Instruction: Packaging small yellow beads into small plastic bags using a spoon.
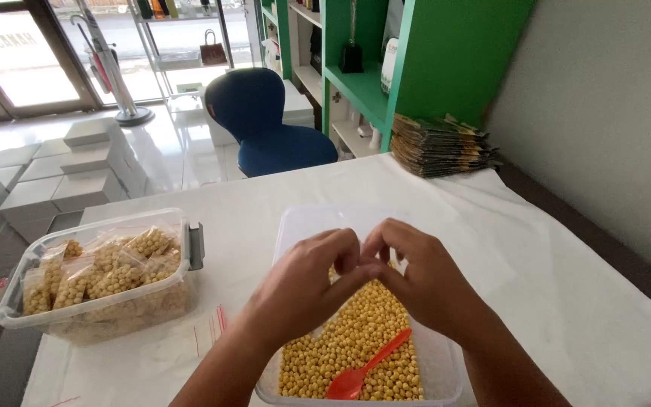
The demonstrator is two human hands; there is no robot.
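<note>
While both hands meet above the clear tub (295,226) — an orange spoon (363,369) lies beneath.

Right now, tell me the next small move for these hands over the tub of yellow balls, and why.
Probably part the fingertips a little. Both hands, left hand and right hand, meet fingertip to fingertip above the clear tub of yellow balls; whatever they pinch is hidden. The orange spoon lies unused.
</note>
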